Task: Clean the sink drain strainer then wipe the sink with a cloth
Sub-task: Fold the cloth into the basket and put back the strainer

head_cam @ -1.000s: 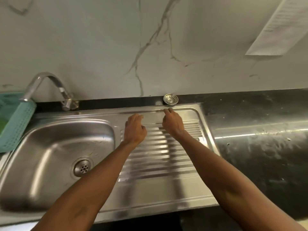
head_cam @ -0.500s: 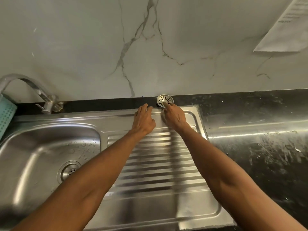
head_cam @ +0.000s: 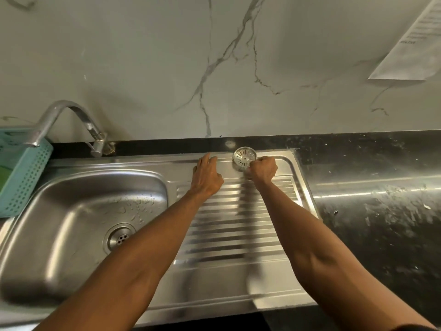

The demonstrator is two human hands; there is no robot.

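I see the drain strainer [head_cam: 244, 158] at the back edge of the drainboard [head_cam: 238, 223], tilted so its slotted face looks up toward me; it's round, so no long axis to call. My right hand [head_cam: 262, 169] sits just right of it, fingers curled round its near-right rim, gripping it. My left hand [head_cam: 207, 176] is left of the strainer, not touching it, fingers straight and flat on the steel. Sink basin [head_cam: 71, 223] w/ open drain hole [head_cam: 119, 238] lies further left, faucet [head_cam: 71, 125] behind.

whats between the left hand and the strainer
In the head view, only bare steel of the sink rim between left hand and strainer.
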